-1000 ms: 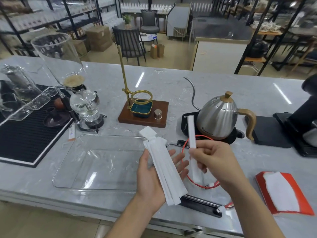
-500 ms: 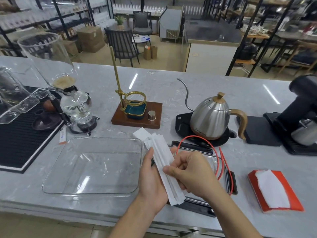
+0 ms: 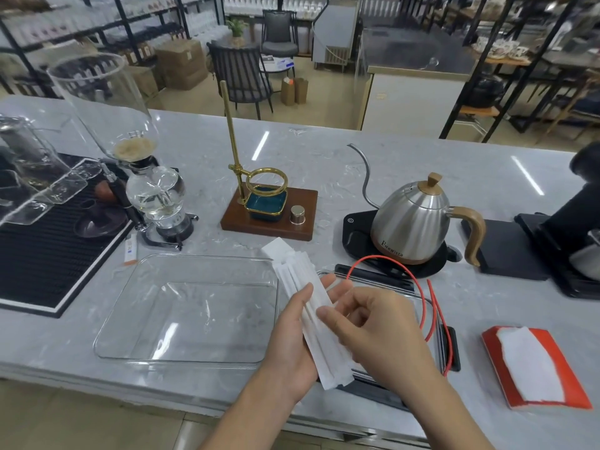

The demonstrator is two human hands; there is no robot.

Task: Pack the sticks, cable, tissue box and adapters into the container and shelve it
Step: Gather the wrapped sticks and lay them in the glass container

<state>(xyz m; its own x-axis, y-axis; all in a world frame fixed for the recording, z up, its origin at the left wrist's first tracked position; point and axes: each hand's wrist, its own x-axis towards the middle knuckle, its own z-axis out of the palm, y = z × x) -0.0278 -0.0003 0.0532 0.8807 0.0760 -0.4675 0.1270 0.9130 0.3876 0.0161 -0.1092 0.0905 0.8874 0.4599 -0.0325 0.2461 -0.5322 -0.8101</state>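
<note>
Open access lies above the clear container [image 3: 186, 311], whose interior holds nothing and whose low walls border bare counter [image 3: 324, 151] at its near edge. To its left the black ribbed mat [image 3: 48, 264] and the siphon brewer [image 3: 156, 203] stand tall; behind it rises the brass dripper stand [image 3: 259, 203]. To the right, the red cable [image 3: 431, 306] loops over a lid with black clips [image 3: 451, 349], before the kettle [image 3: 418, 222]. The tissue box [image 3: 535, 368] lies apart at far right.
</note>
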